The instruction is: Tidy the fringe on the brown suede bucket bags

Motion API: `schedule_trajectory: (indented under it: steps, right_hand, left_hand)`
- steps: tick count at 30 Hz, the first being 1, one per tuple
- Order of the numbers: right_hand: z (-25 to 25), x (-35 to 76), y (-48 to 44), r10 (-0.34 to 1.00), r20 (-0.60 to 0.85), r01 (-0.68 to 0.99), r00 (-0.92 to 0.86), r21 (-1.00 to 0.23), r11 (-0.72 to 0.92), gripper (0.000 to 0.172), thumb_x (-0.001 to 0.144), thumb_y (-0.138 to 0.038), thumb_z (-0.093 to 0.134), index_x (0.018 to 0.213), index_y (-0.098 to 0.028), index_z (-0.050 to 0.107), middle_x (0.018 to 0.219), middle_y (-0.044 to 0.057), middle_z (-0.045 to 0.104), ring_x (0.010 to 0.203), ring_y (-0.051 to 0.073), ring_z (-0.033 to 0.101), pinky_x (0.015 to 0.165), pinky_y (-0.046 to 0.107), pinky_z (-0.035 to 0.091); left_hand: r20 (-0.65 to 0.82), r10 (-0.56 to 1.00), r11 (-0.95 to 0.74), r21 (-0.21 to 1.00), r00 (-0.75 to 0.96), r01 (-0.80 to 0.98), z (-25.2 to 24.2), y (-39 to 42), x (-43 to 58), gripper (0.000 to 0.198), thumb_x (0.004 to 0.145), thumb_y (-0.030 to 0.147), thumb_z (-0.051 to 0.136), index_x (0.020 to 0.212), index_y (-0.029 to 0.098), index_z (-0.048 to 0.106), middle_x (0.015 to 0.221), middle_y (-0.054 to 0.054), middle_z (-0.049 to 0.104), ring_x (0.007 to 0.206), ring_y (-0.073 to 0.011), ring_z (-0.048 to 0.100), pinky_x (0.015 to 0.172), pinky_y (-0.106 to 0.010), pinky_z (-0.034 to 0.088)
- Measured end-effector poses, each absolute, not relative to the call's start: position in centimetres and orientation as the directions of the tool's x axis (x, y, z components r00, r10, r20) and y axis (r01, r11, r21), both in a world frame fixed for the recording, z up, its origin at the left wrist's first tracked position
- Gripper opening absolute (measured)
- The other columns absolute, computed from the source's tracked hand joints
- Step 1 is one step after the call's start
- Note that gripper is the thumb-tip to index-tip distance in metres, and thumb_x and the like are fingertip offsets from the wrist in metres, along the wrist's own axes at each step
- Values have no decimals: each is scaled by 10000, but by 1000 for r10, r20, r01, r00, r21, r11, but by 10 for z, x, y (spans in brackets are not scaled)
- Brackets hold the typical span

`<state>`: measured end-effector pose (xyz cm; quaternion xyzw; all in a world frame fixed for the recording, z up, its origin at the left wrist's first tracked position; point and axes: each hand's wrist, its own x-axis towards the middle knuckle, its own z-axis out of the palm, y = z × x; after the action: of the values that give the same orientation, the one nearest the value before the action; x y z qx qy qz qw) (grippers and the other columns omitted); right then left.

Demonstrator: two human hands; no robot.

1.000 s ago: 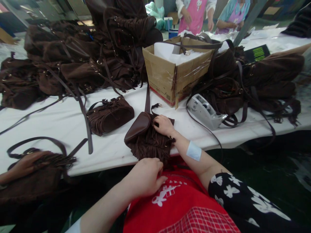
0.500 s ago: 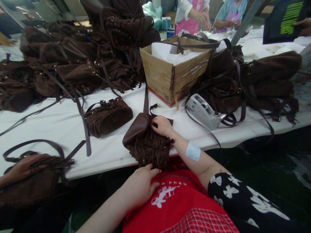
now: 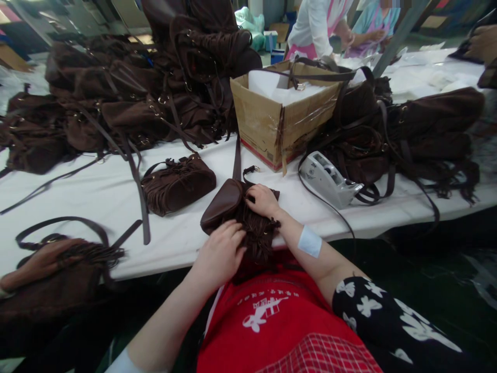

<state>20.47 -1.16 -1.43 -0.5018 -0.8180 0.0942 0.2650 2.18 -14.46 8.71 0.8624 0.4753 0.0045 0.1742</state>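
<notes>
A dark brown fringed handbag (image 3: 222,203) lies at the front edge of the table, its smooth base panel facing left and its fringe hanging toward me. The fingers of my right hand (image 3: 264,201) are curled onto the bag's upper right part, gripping it. My left hand (image 3: 224,251) rests over the fringe at the near left side, fingers extended and slightly bent, thumb apart. What lies beneath its fingertips is hidden. A strap (image 3: 236,158) runs from the bag toward the box, and a short buckled strap (image 3: 250,170) stands up behind it.
Another fringed bag (image 3: 178,184) lies to the left. A cardboard box (image 3: 258,124) stands behind, and a grey tape dispenser (image 3: 328,178) sits at right. Piles of brown bags (image 3: 128,119) flank the box. At far left, a co-worker's hand (image 3: 46,261) holds a bag. Other people work behind.
My left hand has moved up from below the fringe onto the bag's near left side. My right hand keeps its place on the bag. The view has shifted slightly.
</notes>
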Motion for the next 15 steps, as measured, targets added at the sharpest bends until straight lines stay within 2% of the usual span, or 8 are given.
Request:
schedule_trajectory:
  steps: [3,6,15]
  right_hand:
    - [-15,205,-13,872,352,777,-341,-417,472,137,829,-268,611,879,-165,686,984,70,669,971,221,551,921,348,409]
    - [-15,205,-14,868,357,777,-344,-411,477,117,816,-245,618,871,-164,682,977,71,669,971,222,547,921,352,404]
    - [-14,205,-13,856,355,763,-375,-406,503,113,816,-260,628,856,-169,679,960,68,670,954,220,550,908,348,405]
  left_hand:
    - [-148,860,-488,39,488,872,67,-125,22,211,826,95,482,963,142,635,990,-126,639,953,-249,596,849,-376,468]
    - [-212,850,-505,-63,483,861,54,-121,21,246,815,48,433,945,148,617,926,-114,606,884,-250,595,744,-357,475]
    - [-282,862,-424,55,422,904,60,-146,6,198,829,144,416,915,191,588,923,-66,606,779,-210,611,677,-322,437]
